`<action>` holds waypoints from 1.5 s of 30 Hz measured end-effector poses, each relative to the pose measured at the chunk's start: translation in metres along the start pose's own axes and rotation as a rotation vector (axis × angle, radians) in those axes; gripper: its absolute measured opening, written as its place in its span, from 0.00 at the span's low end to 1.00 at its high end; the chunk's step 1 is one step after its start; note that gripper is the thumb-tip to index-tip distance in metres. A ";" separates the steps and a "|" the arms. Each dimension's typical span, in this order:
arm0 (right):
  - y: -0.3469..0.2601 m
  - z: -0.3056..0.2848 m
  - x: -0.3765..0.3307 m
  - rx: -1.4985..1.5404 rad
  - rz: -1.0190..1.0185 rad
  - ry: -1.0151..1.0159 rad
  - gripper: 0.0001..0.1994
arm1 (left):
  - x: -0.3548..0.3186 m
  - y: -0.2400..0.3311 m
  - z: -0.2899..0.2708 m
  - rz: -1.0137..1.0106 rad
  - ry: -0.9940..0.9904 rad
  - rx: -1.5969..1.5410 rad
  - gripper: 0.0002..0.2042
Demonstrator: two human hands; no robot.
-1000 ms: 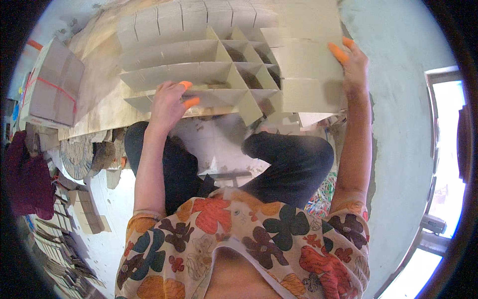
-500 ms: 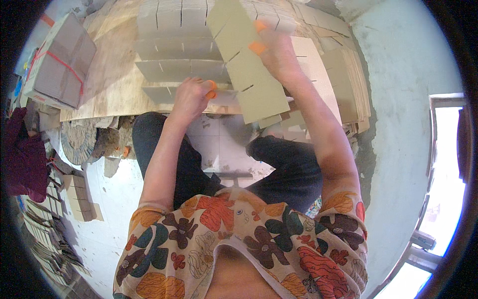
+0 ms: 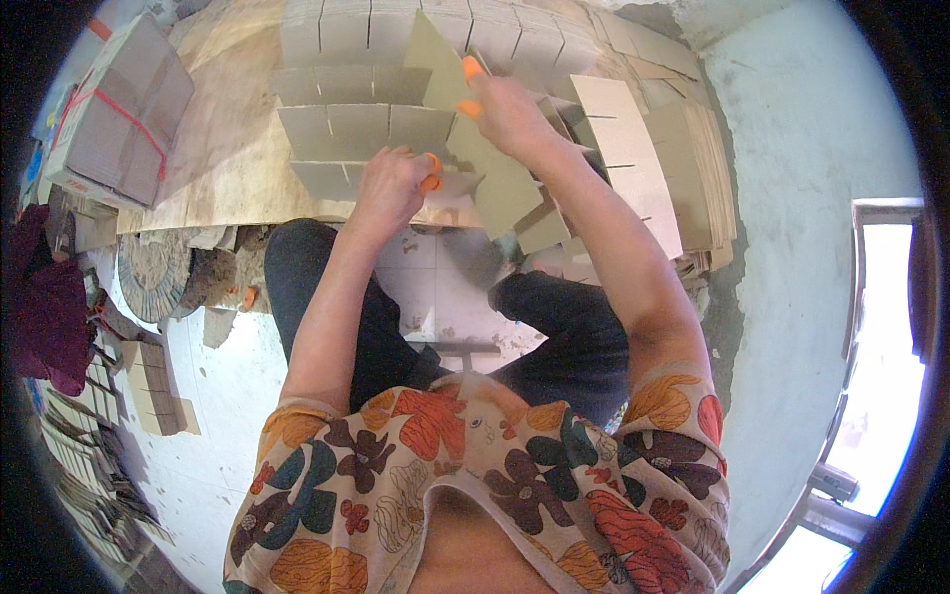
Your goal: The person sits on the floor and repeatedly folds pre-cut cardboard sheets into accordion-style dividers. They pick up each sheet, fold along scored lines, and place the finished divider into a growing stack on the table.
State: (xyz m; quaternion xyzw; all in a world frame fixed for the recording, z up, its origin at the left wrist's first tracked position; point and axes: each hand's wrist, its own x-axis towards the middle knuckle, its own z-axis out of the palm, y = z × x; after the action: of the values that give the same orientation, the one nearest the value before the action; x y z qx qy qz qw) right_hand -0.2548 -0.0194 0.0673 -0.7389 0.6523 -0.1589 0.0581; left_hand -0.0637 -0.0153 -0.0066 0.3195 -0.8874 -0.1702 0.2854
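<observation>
far left, red-tied carton point(image 3: 124, 117) on tabletop point(image 3: 233, 148), well apart from the work; left hand point(image 3: 391, 191) clenched on front slotted strip point(image 3: 322, 180), apparently for upright steadiness; right hand point(image 3: 503, 114), fingers clasping crosswise strip point(image 3: 492, 183), aslant among upright slotted rows point(image 3: 336, 121), seemingly angled to suit slots; far right, stacked cardboard sheets point(image 3: 701, 173), handily near.

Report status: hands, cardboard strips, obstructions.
Left hand pinching nearest slotted cardboard strip. Right hand gripping crosswise cardboard strip, angled across lengthwise strips. Right forearm partly blocks view; no other obstruction seen.
</observation>
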 end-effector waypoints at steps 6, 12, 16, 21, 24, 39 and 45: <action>-0.029 -0.050 -0.033 -0.021 0.116 -0.119 0.14 | 0.000 0.002 0.000 -0.030 0.029 0.034 0.06; -0.030 -0.050 -0.051 0.062 0.008 -0.190 0.12 | 0.003 0.008 -0.001 0.008 0.022 -0.062 0.06; -0.033 -0.044 -0.044 0.019 -0.023 -0.211 0.10 | 0.004 0.007 0.004 -0.006 0.019 -0.029 0.06; -0.016 -0.046 -0.043 0.111 -0.037 -0.130 0.09 | 0.005 0.009 0.002 -0.042 -0.018 -0.015 0.07; -0.012 -0.028 -0.047 0.076 -0.027 -0.125 0.07 | 0.005 0.011 0.002 -0.022 -0.003 -0.028 0.04; -0.015 -0.009 -0.082 -0.182 -0.021 -0.126 0.07 | 0.005 0.021 0.001 -0.047 -0.123 0.044 0.08; 0.110 -0.060 -0.138 -0.475 0.332 0.615 0.19 | -0.002 0.035 -0.024 -0.011 -0.001 -0.043 0.21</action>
State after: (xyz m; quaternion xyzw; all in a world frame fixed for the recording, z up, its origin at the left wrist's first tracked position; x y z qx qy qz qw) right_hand -0.3908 0.1082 0.0694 -0.5348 0.7679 -0.2058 -0.2864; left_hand -0.0643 0.0083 0.0281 0.3180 -0.8818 -0.1911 0.2911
